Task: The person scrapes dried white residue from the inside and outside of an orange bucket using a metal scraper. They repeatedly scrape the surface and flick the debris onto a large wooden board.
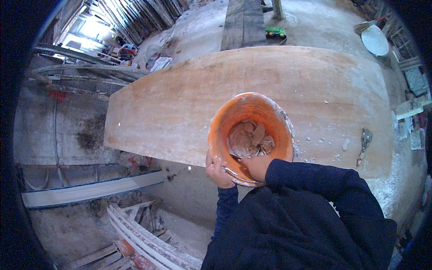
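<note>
An orange bucket (282, 130) with a white-crusted rim stands tilted towards me at the near edge of a wide wooden board. Broken pieces of dried, pale plaster-like material (252, 137) lie in its bottom. My left hand (219, 173) is closed on the bucket's near left rim. Over the near rim, my right hand (257, 167) reaches into the bucket, close to the broken pieces. Its fingers are mostly hidden, so I cannot make out what they hold. To the right on the board lies a dirty putty knife (365, 140).
White crumbs (345, 144) are scattered on the right of the wooden board (171, 108). Beyond it are a dark plank (245, 24), a green toy truck (275, 33), and a round white basin (375, 40) with a broom (364, 27). Curved white-crusted strips (144, 240) lie at lower left.
</note>
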A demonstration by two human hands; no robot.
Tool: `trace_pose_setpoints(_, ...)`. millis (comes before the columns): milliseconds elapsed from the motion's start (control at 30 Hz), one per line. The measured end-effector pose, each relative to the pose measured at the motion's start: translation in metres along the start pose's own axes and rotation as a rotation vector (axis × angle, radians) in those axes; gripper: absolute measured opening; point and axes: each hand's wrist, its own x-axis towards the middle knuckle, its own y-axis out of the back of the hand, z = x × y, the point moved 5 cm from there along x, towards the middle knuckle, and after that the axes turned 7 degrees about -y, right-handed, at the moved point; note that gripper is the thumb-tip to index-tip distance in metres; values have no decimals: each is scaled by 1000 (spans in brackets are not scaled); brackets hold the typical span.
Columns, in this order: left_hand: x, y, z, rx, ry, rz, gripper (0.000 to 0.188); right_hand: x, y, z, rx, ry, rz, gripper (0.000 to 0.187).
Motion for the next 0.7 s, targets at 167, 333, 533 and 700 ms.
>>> trace_pose_setpoints(167, -3, 12, -8, 17, -11, 21, 58, 3, -8, 5, -182, 99, 88, 23)
trace_pose_setpoints(333, -6, 5, -1, -11, -26, 47, 56, -2, 4, 7, -236, 143, 58, 23)
trace_pose_setpoints(533, -7, 9, -6, -14, -17, 20, 56, 6, 17, 24, 5, 11, 132, 21)
trace_pose_setpoints(700, -7, 8, -6, -13, -30, 105, 52, 16, 7, 16, 108, -14, 88, 22)
